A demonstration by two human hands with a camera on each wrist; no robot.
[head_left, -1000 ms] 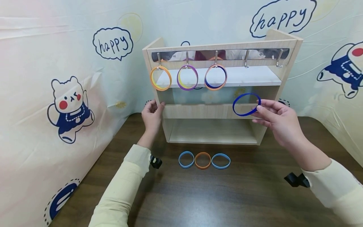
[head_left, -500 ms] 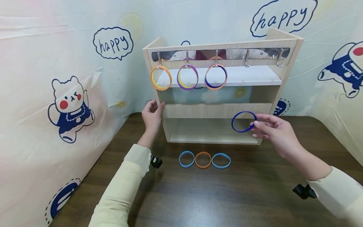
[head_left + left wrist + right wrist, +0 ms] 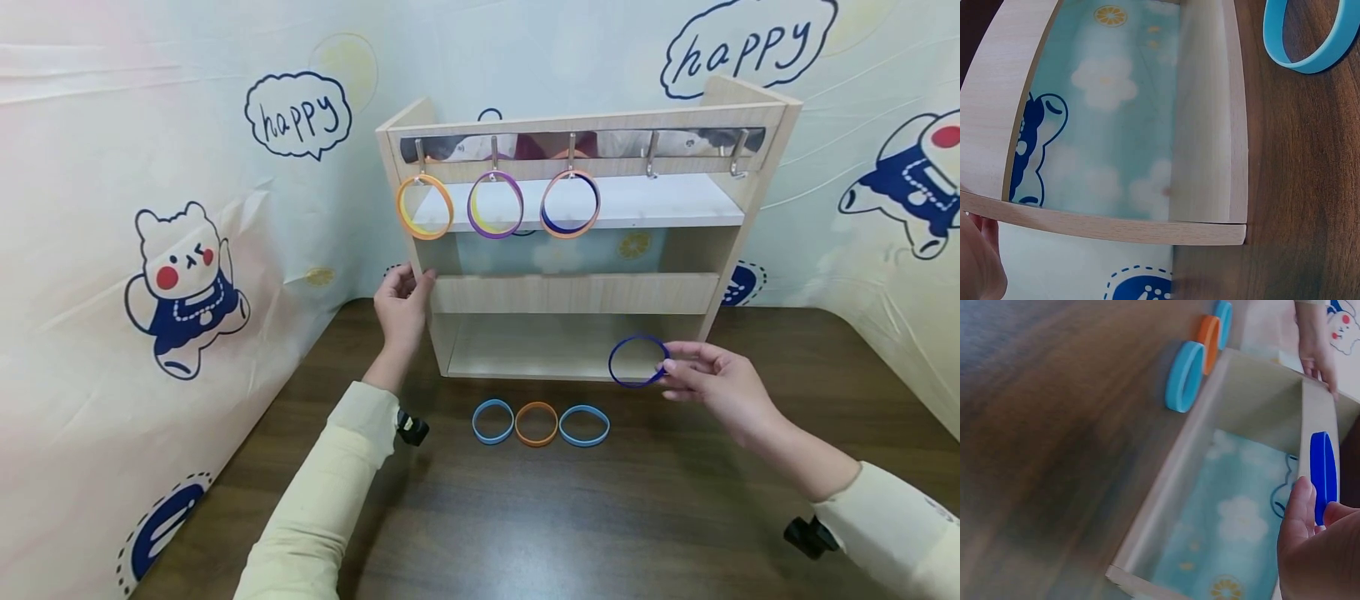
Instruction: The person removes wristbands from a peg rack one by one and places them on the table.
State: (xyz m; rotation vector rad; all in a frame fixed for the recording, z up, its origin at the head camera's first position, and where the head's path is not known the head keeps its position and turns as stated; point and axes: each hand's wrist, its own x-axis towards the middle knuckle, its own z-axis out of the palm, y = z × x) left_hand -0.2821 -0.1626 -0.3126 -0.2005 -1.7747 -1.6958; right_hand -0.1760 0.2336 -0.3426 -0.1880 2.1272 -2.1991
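My right hand (image 3: pixel 712 382) pinches a dark blue wristband (image 3: pixel 1322 465) between thumb and fingers, in front of the lower right of a light wooden shelf (image 3: pixel 573 294). At the shelf's left side panel, my left hand (image 3: pixel 402 310) grips the edge, the thumb on the near face; its other fingers are partly hidden behind. On the table before the shelf lie a light blue wristband (image 3: pixel 492 442), an orange wristband (image 3: pixel 536 444) and a second light blue wristband (image 3: pixel 585 444), in a row. In the left wrist view only part of the left hand shows.
Along the shelf's top front runs a metal strip (image 3: pixel 615 143) with several hooks. Orange and yellow bands (image 3: pixel 425 237), purple and yellow bands (image 3: pixel 496 236), and orange and navy bands (image 3: pixel 570 234) hang from the three left hooks. Nothing hangs from the right ones. A printed cloth (image 3: pixel 187 108) surrounds the table.
My right hand has come down with the dark blue wristband, from the shelf's middle board to near its bottom edge. The left hand has stayed on the side panel.
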